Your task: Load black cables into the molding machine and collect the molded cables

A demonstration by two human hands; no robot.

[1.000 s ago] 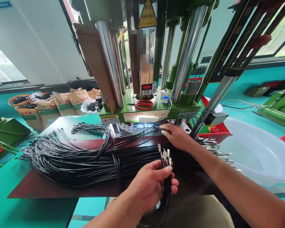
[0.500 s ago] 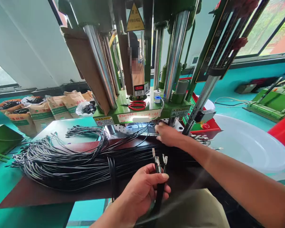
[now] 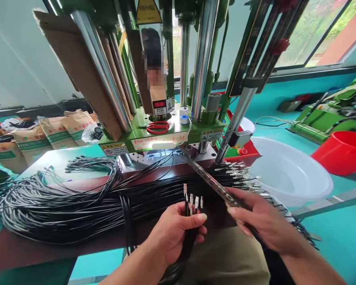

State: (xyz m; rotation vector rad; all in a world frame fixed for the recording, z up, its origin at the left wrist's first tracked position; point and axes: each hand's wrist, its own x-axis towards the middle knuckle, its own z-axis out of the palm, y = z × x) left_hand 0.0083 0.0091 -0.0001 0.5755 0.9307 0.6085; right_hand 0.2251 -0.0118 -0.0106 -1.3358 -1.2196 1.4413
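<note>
My left hand (image 3: 176,229) is closed around a bunch of black cables (image 3: 187,249), whose metal terminals (image 3: 192,200) stick up above my thumb. In my right hand (image 3: 262,219) is the near end of a long, narrow, notched metal bar (image 3: 210,182). Its far end slants up to the steel plate (image 3: 148,157) low in the green press (image 3: 192,136). Under the bar, a large bundle of black cables (image 3: 77,213) lies across the dark red board (image 3: 59,255). Several cables run from the plate to the left.
Red-handled pliers (image 3: 157,127) and a blue-and-white roll (image 3: 184,118) lie on the press ledge. A wide white tub (image 3: 296,170) and a red bucket (image 3: 341,152) stand to the right. Paper sacks (image 3: 57,132) line the back left. More terminals (image 3: 240,174) spread along the board's right side.
My right hand has come back from the press towards me and now holds the notched metal bar. The left hand keeps its cables. The view has turned slightly right.
</note>
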